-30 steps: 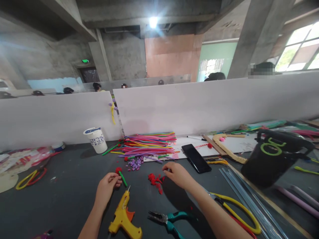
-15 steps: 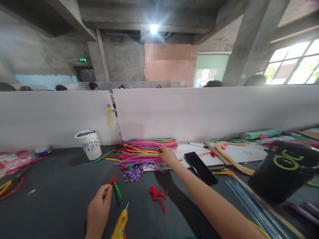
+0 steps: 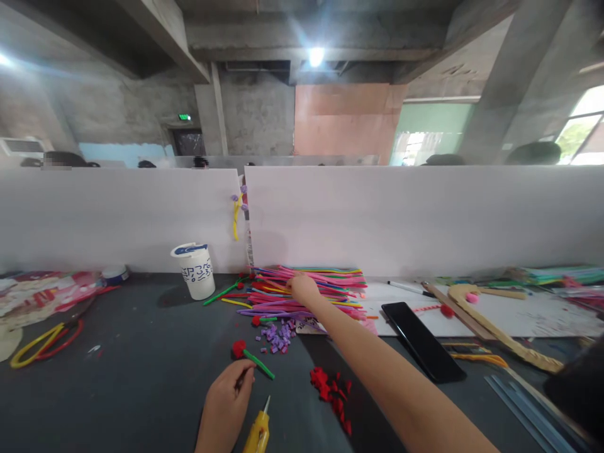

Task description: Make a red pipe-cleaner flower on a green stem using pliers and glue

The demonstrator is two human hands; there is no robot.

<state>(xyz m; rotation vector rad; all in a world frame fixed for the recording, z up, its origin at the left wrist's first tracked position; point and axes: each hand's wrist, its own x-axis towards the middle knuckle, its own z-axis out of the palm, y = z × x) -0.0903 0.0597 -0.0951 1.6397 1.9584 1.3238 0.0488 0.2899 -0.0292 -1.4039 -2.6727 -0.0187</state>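
My left hand (image 3: 227,401) is closed in a pinch on a small flower (image 3: 250,355) with a red head and a green stem, held just above the dark table. My right arm stretches forward, and my right hand (image 3: 303,289) rests on the pile of coloured pipe cleaners (image 3: 311,286) by the white partition, with its fingers curled into the strands. Whether it grips one is hidden. Red scraps (image 3: 330,389) lie between my arms, and purple bits (image 3: 276,335) sit in front of the pile.
A yellow glue gun (image 3: 258,433) lies by my left hand. A white paper cup (image 3: 195,270) stands left of the pile. A black phone (image 3: 422,340) lies to the right on white paper, near a marker (image 3: 404,287) and cardboard strips (image 3: 495,324). Yellow-handled scissors (image 3: 40,340) lie far left.
My right hand went from the red scraps forward to the pipe cleaner pile and has shifted left on it. The view has tilted up, and the pliers have left the frame. My left hand keeps the flower.
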